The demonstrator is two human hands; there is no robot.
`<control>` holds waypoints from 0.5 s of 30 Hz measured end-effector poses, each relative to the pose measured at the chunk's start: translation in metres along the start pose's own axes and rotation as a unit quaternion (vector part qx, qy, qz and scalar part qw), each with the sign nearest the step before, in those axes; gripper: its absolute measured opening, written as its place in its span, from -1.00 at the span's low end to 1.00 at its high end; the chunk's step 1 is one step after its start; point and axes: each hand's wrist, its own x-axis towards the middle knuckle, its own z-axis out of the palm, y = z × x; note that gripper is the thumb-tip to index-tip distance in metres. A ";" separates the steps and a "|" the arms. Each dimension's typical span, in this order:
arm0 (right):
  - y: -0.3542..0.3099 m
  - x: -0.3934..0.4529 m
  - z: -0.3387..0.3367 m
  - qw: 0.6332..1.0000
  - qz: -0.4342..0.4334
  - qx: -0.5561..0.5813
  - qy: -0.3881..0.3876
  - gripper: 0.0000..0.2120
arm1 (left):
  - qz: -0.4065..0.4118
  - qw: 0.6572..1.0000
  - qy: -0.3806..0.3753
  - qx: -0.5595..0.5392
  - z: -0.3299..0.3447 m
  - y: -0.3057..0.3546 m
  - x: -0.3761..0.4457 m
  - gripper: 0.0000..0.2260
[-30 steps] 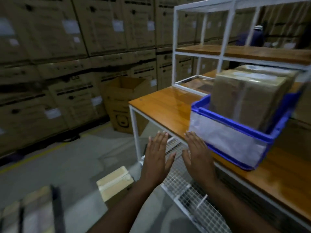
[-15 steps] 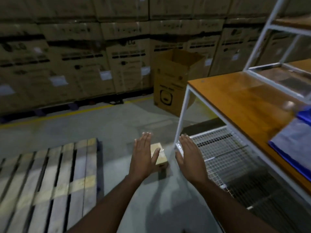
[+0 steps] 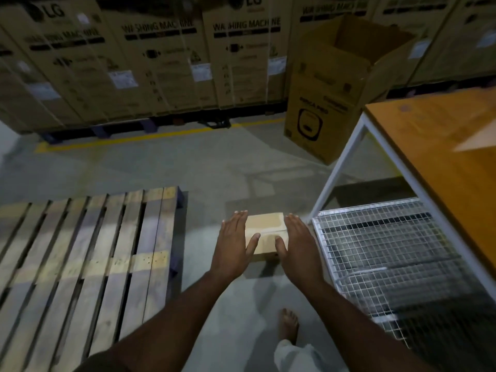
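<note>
A small taped cardboard box [image 3: 265,232] lies on the concrete floor between a pallet and a table leg. My left hand [image 3: 233,248] is stretched out flat at the box's left side, fingers straight, thumb over the box top. On the right side of the box my right hand [image 3: 296,248] is held the same way, thumb pointing inward. Both hands hover over or beside the box; whether they touch it I cannot tell. Neither hand holds anything.
A wooden pallet [image 3: 88,259] lies on the floor at left. At right stands a white-framed table with an orange wooden top [image 3: 442,146] and a wire mesh lower shelf [image 3: 381,251]. An open tall carton [image 3: 335,84] stands behind. Stacked washing-machine cartons [image 3: 161,55] form the back wall. My bare foot [image 3: 288,327] is below.
My view has swung left and down, away from the blue crate on the table toward the floor. Both hands have come down to either side of the small box.
</note>
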 end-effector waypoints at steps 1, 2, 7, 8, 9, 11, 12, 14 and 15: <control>0.011 0.011 0.004 1.000 0.007 0.001 -0.013 -0.48 | -0.013 1.000 -0.008 -0.001 0.010 -0.001 0.011 -0.45; 0.022 0.022 0.009 1.000 0.013 0.001 -0.024 -0.47 | -0.029 0.999 -0.014 -0.005 0.020 -0.002 0.023 -0.46; 0.086 0.080 0.047 0.996 0.015 -0.013 -0.084 -0.46 | -0.121 0.992 -0.032 -0.020 0.076 -0.015 0.070 -0.46; 0.098 0.090 0.057 0.995 0.018 -0.017 -0.095 -0.48 | -0.142 0.989 -0.041 -0.021 0.089 -0.020 0.076 -0.45; 0.109 0.098 0.067 0.994 0.022 -0.019 -0.104 -0.49 | -0.160 0.986 -0.048 -0.021 0.100 -0.026 0.082 -0.44; 0.129 0.111 0.087 0.992 0.040 -0.014 -0.117 -0.50 | -0.176 0.982 -0.063 -0.021 0.121 -0.036 0.093 -0.45; 0.139 0.118 0.098 0.991 0.050 -0.011 -0.126 -0.48 | -0.178 0.981 -0.072 -0.019 0.133 -0.043 0.100 -0.45; 0.159 0.129 0.122 0.987 0.065 -0.010 -0.147 -0.44 | -0.197 0.976 -0.086 -0.022 0.158 -0.057 0.110 -0.45; 0.169 0.133 0.134 0.985 0.072 -0.008 -0.154 -0.43 | -0.205 0.974 -0.092 -0.024 0.172 -0.065 0.115 -0.45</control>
